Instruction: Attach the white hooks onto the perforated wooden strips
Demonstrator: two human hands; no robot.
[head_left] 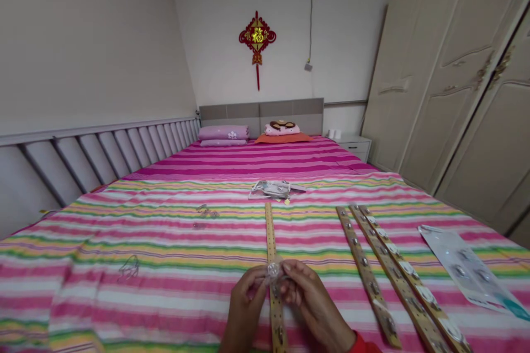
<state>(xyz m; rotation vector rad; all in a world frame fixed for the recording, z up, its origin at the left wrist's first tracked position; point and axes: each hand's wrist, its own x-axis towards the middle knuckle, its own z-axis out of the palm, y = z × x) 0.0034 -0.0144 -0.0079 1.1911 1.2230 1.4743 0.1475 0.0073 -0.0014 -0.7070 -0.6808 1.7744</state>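
While both our hands meet over the perforated strip (270, 234) on the bed (165, 278), we hold a small clear piece (273, 270) between them, right above the strip's holes. Our left grip (247, 300) is pinched on its left side, thumb against fingers; our right grip (308, 295) closes thumb and forefinger at its right edge, the other fingers curled beneath.

We judge the piece to be very light, fairly stiff and somewhat slippery, perhaps thin plastic that could crack or spring away if squeezed hard, so we would take it by its rim with the fingertips. The strip looks like wood, rigid yet light, and is best held by its long edges. To our right lie three fitted strips (389, 262) and a blister pack (472, 281).
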